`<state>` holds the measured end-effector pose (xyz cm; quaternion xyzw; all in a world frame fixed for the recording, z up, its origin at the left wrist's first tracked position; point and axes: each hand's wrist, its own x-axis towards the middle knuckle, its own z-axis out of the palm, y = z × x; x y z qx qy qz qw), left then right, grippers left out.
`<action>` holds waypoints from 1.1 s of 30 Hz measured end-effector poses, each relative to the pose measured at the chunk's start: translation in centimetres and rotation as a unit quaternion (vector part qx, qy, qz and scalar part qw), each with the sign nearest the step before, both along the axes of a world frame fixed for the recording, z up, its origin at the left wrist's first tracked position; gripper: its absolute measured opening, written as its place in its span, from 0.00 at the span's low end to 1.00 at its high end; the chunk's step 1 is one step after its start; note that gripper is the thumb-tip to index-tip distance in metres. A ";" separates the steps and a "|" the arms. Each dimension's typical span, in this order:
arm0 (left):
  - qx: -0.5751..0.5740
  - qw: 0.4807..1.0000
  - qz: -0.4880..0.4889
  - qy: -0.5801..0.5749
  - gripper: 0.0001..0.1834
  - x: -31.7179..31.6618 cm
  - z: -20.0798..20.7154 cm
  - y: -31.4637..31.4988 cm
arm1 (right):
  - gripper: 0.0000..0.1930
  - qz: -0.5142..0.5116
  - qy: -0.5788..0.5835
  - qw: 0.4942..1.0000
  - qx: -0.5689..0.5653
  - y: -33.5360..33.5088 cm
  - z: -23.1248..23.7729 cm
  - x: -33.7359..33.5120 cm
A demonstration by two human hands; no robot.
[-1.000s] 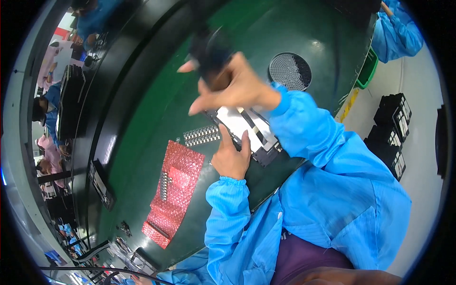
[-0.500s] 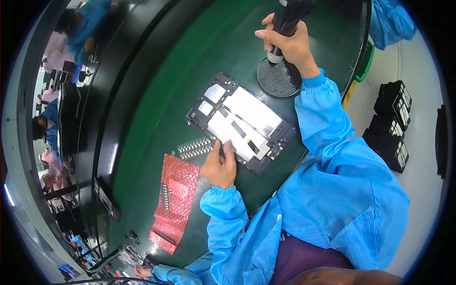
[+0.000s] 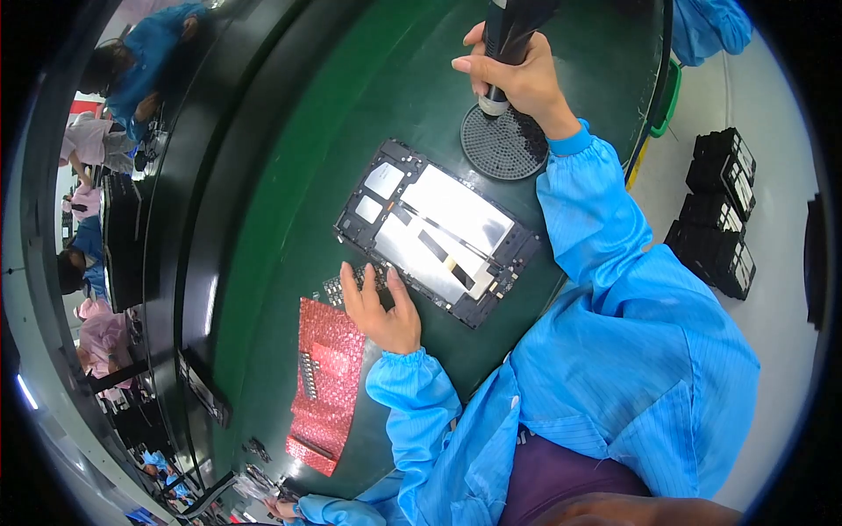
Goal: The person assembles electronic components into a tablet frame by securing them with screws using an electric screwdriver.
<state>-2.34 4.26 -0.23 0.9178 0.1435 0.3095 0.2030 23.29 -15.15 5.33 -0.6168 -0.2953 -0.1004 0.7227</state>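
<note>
An opened tablet, with silvery battery panels and a black frame, lies tilted on the green table. My left hand is open with fingers spread, over a sheet of small metal parts beside the tablet's left edge. The hand hides part of that sheet, and whether the fingertips touch it I cannot make out. In my right hand is a black electric screwdriver, held upright. Its tip points down at a round grey dish with many small holes and dark screws on its right side.
Red bubble wrap with another strip of metal parts lies at the near left. Beyond the table's left side runs a dark conveyor. Black trays are stacked on the floor to the right. Another person's hand shows at the bottom left.
My left hand has moved left from the tablet's edge onto the sheet of metal parts, and its fingers have spread. My right hand still holds the screwdriver over the dish.
</note>
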 end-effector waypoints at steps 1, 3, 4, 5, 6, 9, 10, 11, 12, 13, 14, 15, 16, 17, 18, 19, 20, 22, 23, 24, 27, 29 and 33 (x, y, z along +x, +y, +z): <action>-0.010 1.000 0.021 0.014 0.14 0.1 -0.1 0.0 | 0.11 0.000 -0.001 1.000 0.000 0.0 -0.1 0.0; -0.019 0.999 0.043 0.026 0.15 0.2 -0.1 -0.1 | 0.10 -0.006 0.001 1.000 -0.007 0.1 -0.3 0.1; 0.013 0.998 0.048 0.044 0.15 0.2 0.0 -0.1 | 0.10 -0.006 0.000 1.000 -0.007 0.1 -0.4 0.1; 0.046 0.996 0.053 0.061 0.16 0.3 0.1 -0.1 | 0.11 0.003 0.008 1.000 0.007 0.0 -0.5 0.1; 0.046 0.996 0.054 0.061 0.16 0.2 0.1 -0.1 | 0.12 0.013 0.015 1.000 0.022 0.0 -0.6 0.1; 0.059 0.994 0.054 0.078 0.16 0.1 0.2 -0.2 | 0.11 0.016 0.012 1.000 0.017 0.1 -0.6 0.2; 0.050 0.995 0.046 0.070 0.15 0.1 0.2 -0.3 | 0.11 0.018 0.010 1.000 0.016 0.1 -0.6 0.2; 0.041 0.997 0.038 0.061 0.14 0.1 0.3 -0.3 | 0.11 0.011 0.013 1.000 0.016 0.1 -0.6 0.1; 0.040 0.996 0.044 0.061 0.14 0.1 0.3 -0.3 | 0.11 0.007 0.017 1.000 0.016 0.2 -0.7 0.0; 0.050 0.999 0.006 0.007 0.12 0.1 0.2 -0.2 | 0.11 0.013 0.016 1.000 0.015 0.3 -0.6 -0.2; 0.061 0.997 -0.030 -0.046 0.10 0.2 0.1 -0.1 | 0.11 0.000 0.028 0.999 0.022 0.2 -0.4 -0.5; 0.059 0.997 -0.020 -0.046 0.10 0.0 0.0 -0.1 | 0.11 -0.011 0.039 0.999 0.028 0.2 0.0 -0.8; 0.017 0.995 -0.076 -0.060 0.09 -0.5 -0.3 0.0 | 0.11 -0.009 0.045 0.998 0.036 0.5 0.2 -1.0; -0.026 0.988 -0.130 -0.074 0.09 -0.9 -0.6 0.0 | 0.11 -0.024 0.043 0.998 0.026 0.6 0.9 -1.5; -0.019 0.978 -0.162 -0.129 0.10 -0.3 -0.6 -0.5 | 0.11 -0.015 0.036 0.998 0.059 0.5 1.3 -1.9; -0.034 0.970 -0.203 -0.131 0.10 -0.3 0.0 -1.1 | 0.12 -0.004 0.033 0.995 0.093 0.6 1.5 -2.4; -0.018 0.959 -0.241 -0.147 0.10 -0.3 -0.3 -1.5 | 0.12 0.038 0.031 0.993 0.110 1.0 1.8 -2.9; -0.023 0.942 -0.310 -0.127 0.11 -0.2 -0.3 -3.1 | 0.13 0.130 0.001 0.983 0.129 1.9 2.3 -4.2; -0.055 0.935 -0.333 -0.109 0.13 -0.1 0.2 -4.0 | 0.13 0.147 0.006 0.981 0.127 3.0 2.3 -5.3; -0.052 0.928 -0.356 -0.101 0.16 0.0 -0.1 -4.6 | 0.14 0.183 0.015 0.978 0.103 4.4 2.8 -6.7; -0.033 0.940 -0.338 -0.025 0.18 -0.3 0.6 -5.2 | 0.13 0.271 0.082 0.955 0.090 8.5 3.9 -10.4; -0.035 0.939 -0.343 -0.009 0.19 -0.5 0.0 -5.0 | 0.13 0.306 0.079 0.948 0.048 10.6 3.7 -11.5; -0.040 0.946 -0.322 -0.011 0.17 -0.6 0.0 -5.1 | 0.13 0.332 0.067 0.941 0.016 13.3 2.6 -12.4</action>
